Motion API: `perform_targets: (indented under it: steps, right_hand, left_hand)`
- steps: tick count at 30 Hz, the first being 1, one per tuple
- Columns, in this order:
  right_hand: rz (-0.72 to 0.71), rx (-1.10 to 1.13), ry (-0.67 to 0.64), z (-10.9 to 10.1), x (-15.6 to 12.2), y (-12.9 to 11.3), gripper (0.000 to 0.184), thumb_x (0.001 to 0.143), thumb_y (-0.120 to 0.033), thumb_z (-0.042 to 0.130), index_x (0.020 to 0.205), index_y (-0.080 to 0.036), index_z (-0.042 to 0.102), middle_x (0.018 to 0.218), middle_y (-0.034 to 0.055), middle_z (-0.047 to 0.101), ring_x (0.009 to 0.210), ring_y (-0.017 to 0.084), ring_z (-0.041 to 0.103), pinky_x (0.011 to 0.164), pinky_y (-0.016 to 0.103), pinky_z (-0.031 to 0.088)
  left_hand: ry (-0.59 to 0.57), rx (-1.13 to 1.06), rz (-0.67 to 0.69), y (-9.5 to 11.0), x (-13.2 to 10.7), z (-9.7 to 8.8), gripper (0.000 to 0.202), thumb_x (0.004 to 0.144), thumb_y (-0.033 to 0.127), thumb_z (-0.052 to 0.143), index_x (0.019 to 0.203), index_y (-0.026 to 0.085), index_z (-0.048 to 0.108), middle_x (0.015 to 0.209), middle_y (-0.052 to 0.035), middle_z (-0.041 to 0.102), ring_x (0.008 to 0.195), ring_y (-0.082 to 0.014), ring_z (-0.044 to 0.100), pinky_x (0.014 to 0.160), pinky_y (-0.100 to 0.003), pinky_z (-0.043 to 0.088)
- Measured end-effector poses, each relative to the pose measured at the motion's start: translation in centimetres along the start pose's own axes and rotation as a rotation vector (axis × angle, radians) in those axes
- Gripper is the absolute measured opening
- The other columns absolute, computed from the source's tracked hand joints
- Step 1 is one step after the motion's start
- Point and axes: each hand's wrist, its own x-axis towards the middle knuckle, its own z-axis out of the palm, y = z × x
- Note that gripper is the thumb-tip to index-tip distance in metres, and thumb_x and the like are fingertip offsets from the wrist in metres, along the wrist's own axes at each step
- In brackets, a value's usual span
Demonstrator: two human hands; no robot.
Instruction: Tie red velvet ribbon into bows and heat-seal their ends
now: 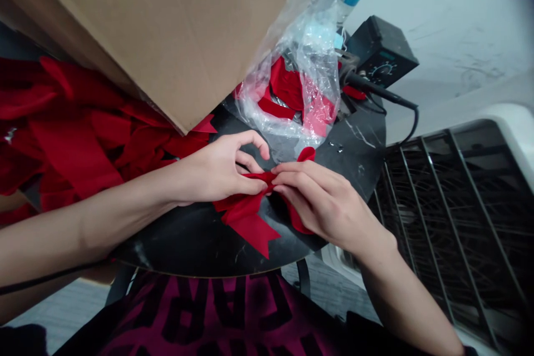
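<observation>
A red ribbon bow (246, 219) lies on a round black table (196, 245), its tails fanning toward me. My left hand (221, 169) pinches the bow's left side with thumb and fingers closed on the fabric. From the right, my right hand (323, 200) pinches the bow's middle, fingers pressed together on the red ribbon, with a loop (306, 154) showing above its knuckles. Both hands meet at the centre of the bow.
A large cardboard box (167, 28) overhangs the table's far left. Red ribbon pieces (75, 128) are heaped on the left. A clear plastic bag (300, 78) with red pieces lies behind. A black dial-faced unit with a cable (381, 55) and a wire rack (459, 222) sit right.
</observation>
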Motion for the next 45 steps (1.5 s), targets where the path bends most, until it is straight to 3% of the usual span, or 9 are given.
perform_targets:
  steps: [9, 15, 19, 25, 32, 36, 40, 45]
  right_hand:
    - [0.117, 0.124, 0.075, 0.7, 0.4, -0.2, 0.011, 0.1, -0.011, 0.063, 0.11, -0.012, 0.067, 0.114, 0.0117, 0.072, 0.106, 0.019, 0.071, 0.098, 0.032, 0.057]
    - [0.054, 0.038, 0.132, 0.6, 0.2, 0.0, 0.017, 0.097, -0.007, 0.063, 0.113, -0.011, 0.065, 0.117, 0.0147, 0.073, 0.101, 0.023, 0.071, 0.092, 0.038, 0.058]
    - [0.032, 0.011, 0.139, 0.6, 0.1, 0.0, 0.018, 0.097, -0.007, 0.063, 0.114, -0.013, 0.064, 0.118, 0.0145, 0.073, 0.1, 0.023, 0.071, 0.09, 0.039, 0.058]
    - [0.124, 0.096, 0.163, 0.3, 0.3, -0.5, 0.014, 0.098, -0.009, 0.064, 0.109, -0.016, 0.065, 0.114, 0.0079, 0.072, 0.106, 0.016, 0.07, 0.099, 0.028, 0.055]
    - [0.312, 0.126, 0.053, -0.8, 1.1, -1.0, 0.021, 0.101, -0.017, 0.064, 0.121, -0.017, 0.069, 0.114, 0.0041, 0.075, 0.102, 0.015, 0.071, 0.093, 0.027, 0.055]
    - [0.373, 0.274, -0.001, -1.5, 1.5, -0.7, 0.014, 0.098, -0.018, 0.069, 0.108, -0.021, 0.078, 0.098, -0.0002, 0.079, 0.086, 0.013, 0.072, 0.081, 0.026, 0.054]
    - [0.458, 0.402, -0.003, -1.8, 1.7, -0.3, 0.011, 0.097, -0.022, 0.074, 0.104, -0.023, 0.082, 0.092, -0.0017, 0.08, 0.073, 0.01, 0.067, 0.07, 0.025, 0.05]
    - [0.569, 0.491, -0.028, -1.8, 1.9, 0.2, 0.012, 0.095, -0.03, 0.076, 0.102, -0.023, 0.084, 0.081, -0.0021, 0.077, 0.06, 0.009, 0.055, 0.056, 0.025, 0.042]
  left_hand:
    - [-0.006, 0.011, 0.07, -0.1, 0.2, -0.1, 0.037, 0.081, 0.014, 0.081, 0.104, 0.024, 0.055, 0.081, 0.0021, 0.077, 0.073, -0.015, 0.077, 0.066, -0.02, 0.058]
    - [0.047, -0.117, 0.071, 0.3, 0.0, 0.4, 0.037, 0.082, 0.019, 0.085, 0.109, 0.022, 0.06, 0.083, 0.0017, 0.078, 0.08, -0.015, 0.08, 0.074, -0.019, 0.061]
    - [-0.013, -0.193, 0.044, 0.2, 0.2, 0.2, 0.043, 0.077, 0.014, 0.089, 0.106, 0.022, 0.058, 0.083, -0.0001, 0.08, 0.083, -0.0185, 0.082, 0.079, -0.026, 0.065]
    - [-0.047, -0.078, 0.178, -0.2, 0.3, -0.3, 0.045, 0.078, 0.016, 0.088, 0.111, 0.024, 0.059, 0.082, -0.0001, 0.08, 0.079, -0.0176, 0.081, 0.074, -0.021, 0.064]
    - [-0.009, 0.076, 0.287, -0.1, 0.1, 0.0, 0.042, 0.082, 0.017, 0.085, 0.112, 0.025, 0.056, 0.087, -0.0004, 0.081, 0.083, -0.0207, 0.082, 0.076, -0.026, 0.066]
    - [0.03, 0.127, 0.311, -0.1, 0.0, 0.3, 0.048, 0.079, 0.019, 0.088, 0.116, 0.025, 0.057, 0.083, 0.0022, 0.081, 0.084, -0.0185, 0.082, 0.081, -0.022, 0.065]
    - [0.031, 0.161, 0.308, 0.1, -0.1, 0.3, 0.044, 0.082, 0.023, 0.086, 0.117, 0.024, 0.06, 0.079, 0.0031, 0.08, 0.078, -0.0169, 0.081, 0.074, -0.02, 0.064]
    - [0.067, 0.17, 0.311, 0.6, -0.3, 0.3, 0.039, 0.079, 0.015, 0.085, 0.112, 0.023, 0.064, 0.077, 0.0038, 0.08, 0.076, -0.0153, 0.079, 0.072, -0.019, 0.061]
